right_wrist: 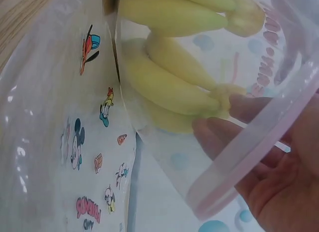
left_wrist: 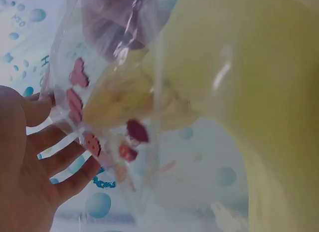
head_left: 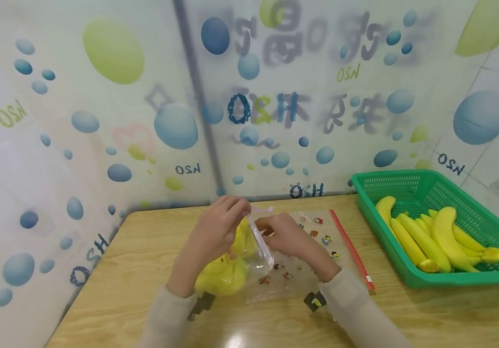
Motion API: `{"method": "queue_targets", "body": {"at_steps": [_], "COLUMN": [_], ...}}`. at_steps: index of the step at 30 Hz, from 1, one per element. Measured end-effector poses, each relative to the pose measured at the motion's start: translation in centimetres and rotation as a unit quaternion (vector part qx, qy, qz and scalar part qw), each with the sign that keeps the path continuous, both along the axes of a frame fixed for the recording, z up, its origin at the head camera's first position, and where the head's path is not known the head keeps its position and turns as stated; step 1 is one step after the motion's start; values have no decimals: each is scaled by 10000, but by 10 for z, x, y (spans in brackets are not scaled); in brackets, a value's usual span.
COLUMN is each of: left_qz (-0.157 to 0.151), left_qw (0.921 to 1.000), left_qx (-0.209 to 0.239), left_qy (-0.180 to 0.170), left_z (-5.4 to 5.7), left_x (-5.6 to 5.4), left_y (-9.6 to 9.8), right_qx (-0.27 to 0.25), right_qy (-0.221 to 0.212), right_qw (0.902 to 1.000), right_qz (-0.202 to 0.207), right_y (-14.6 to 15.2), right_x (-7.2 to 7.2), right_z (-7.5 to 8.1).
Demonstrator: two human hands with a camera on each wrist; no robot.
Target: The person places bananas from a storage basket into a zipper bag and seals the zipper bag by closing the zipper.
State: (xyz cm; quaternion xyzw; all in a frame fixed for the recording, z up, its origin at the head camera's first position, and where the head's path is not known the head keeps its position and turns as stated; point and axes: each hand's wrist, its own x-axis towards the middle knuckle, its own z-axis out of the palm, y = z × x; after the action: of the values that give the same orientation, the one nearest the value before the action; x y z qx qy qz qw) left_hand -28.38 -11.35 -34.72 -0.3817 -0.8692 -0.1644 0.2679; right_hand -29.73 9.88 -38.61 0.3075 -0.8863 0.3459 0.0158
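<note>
A clear zip bag (head_left: 256, 263) with yellow bananas (head_left: 221, 278) inside stands on the table. At its upper edge, my left hand (head_left: 216, 227) pinches the rim; the left wrist view shows its thumb and fingers (left_wrist: 70, 167) around the plastic edge. My right hand (head_left: 286, 234) reaches in at the bag's mouth from the right. In the right wrist view its fingertips (right_wrist: 212, 134) lie around the banana stem (right_wrist: 227, 100), behind the pinkish zip strip (right_wrist: 249, 157). Bananas (right_wrist: 174, 87) show through the plastic there.
Another clear bag with a red zip strip (head_left: 351, 249) and small cartoon prints lies flat under and right of my hands. At the right, a green basket (head_left: 410, 263) holds several bananas (head_left: 445, 237). A bubble-patterned sheet (head_left: 249, 159) rises behind the wooden table (head_left: 145, 261).
</note>
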Motion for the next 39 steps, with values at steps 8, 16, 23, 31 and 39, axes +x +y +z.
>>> {"method": "queue_targets", "body": {"at_steps": [8, 16, 23, 31, 39], "left_qz": [-752, -1049, -1274, -1238, -956], "left_qw": [9958, 9869, 9760, 9753, 9779], "left_qx": [457, 1022, 1454, 1567, 1590], "left_qy": [-238, -674, -1005, -940, -967], "left_z": [1, -2, -4, -6, -4], "left_x": [-1, -3, -3, -4, -2], "left_y": [-2, -2, -1, 4, 4], "right_qx": [81, 138, 216, -3, -942], "right_qy": [-268, -316, -745, -1149, -1205], "right_qw": [9994, 9987, 9959, 9902, 9847], "right_qz": [199, 366, 469, 799, 837], "right_y": [1, 0, 2, 7, 24], "right_x": [-1, -2, -1, -4, 4], "right_z": [-3, -9, -11, -8, 11]}}
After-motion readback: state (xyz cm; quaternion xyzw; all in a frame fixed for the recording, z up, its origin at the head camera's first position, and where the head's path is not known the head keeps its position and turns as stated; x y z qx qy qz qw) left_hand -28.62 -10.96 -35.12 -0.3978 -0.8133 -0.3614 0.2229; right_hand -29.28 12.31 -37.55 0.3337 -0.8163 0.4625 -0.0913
